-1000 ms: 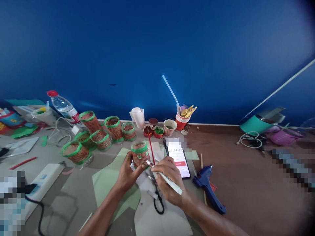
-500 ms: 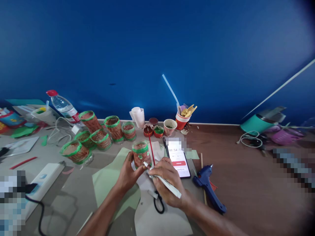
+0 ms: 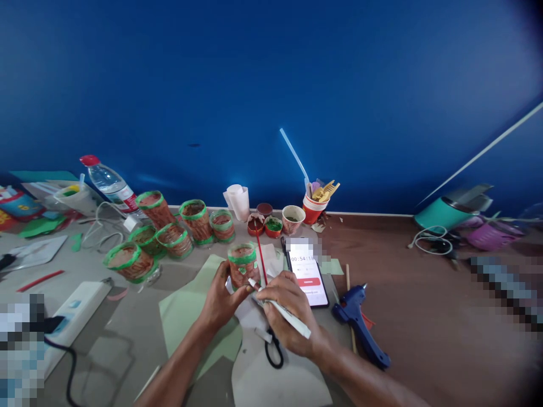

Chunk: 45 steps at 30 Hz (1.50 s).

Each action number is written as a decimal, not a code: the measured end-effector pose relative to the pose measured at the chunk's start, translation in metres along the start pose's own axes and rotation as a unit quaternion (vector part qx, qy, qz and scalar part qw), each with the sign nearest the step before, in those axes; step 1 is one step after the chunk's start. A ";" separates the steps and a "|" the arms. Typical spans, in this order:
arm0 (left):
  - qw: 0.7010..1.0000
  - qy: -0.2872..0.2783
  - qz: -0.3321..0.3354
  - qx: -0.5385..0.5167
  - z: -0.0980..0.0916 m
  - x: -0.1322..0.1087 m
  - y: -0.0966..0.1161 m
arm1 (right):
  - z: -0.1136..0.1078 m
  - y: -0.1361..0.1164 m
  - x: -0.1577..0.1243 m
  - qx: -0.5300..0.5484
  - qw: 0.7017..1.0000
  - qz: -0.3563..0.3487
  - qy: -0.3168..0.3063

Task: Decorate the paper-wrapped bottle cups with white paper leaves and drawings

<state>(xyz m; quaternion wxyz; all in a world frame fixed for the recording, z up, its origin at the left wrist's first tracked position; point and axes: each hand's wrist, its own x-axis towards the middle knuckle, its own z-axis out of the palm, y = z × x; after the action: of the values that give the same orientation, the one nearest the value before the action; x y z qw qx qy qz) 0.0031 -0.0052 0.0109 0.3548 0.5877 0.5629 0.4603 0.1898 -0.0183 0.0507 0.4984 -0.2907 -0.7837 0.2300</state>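
My left hand (image 3: 226, 301) is wrapped around the side of a small brown-painted clear cup (image 3: 241, 265) with green bands at its rim. Held in my right hand (image 3: 292, 311) is a white marker (image 3: 292, 320), its tip close to the cup's lower right side; whether it touches I cannot tell. A red-handled paintbrush (image 3: 260, 254) leans out of a small tub of dark red paint (image 3: 255, 225). Beside that sits a tub of green paint (image 3: 273, 226). Under my hands lie scissors (image 3: 275, 353), partly hidden, and a loose pen cap (image 3: 263, 335).
Several painted cups (image 3: 131, 263) stand at left, near a water bottle (image 3: 111, 183) and a power strip (image 3: 78, 311). A phone (image 3: 314, 282) and a blue glue gun (image 3: 360, 322) lie to the right. Green paper (image 3: 182, 305) is under my left arm. A blue wall (image 3: 271, 85) closes the back.
The marker in my right hand has shifted very slightly, its back end a little to the left and up. My left hand and the cup stay in place.
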 end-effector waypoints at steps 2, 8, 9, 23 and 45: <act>1.000 -0.002 -0.001 -0.012 0.000 0.000 0.002 | -0.001 -0.001 0.001 -0.002 1.000 0.001 0.003; 1.000 0.018 0.015 0.005 -0.001 0.001 0.006 | -0.003 0.001 0.000 -0.011 1.000 0.016 0.006; 1.000 0.017 0.015 0.009 -0.001 0.001 0.006 | -0.003 0.002 0.000 -0.013 1.000 0.020 0.009; 1.000 0.011 0.020 0.012 -0.001 0.000 0.008 | -0.003 0.009 -0.001 -0.029 0.998 0.047 0.022; 1.000 -0.007 -0.003 0.019 0.000 -0.001 0.000 | -0.005 0.000 0.003 0.009 1.000 0.014 -0.004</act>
<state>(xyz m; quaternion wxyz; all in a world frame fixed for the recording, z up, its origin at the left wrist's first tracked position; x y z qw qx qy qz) 0.0030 -0.0060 0.0104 0.3491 0.5955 0.5708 0.4445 0.1934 -0.0163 0.0544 0.4950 -0.2960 -0.7793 0.2451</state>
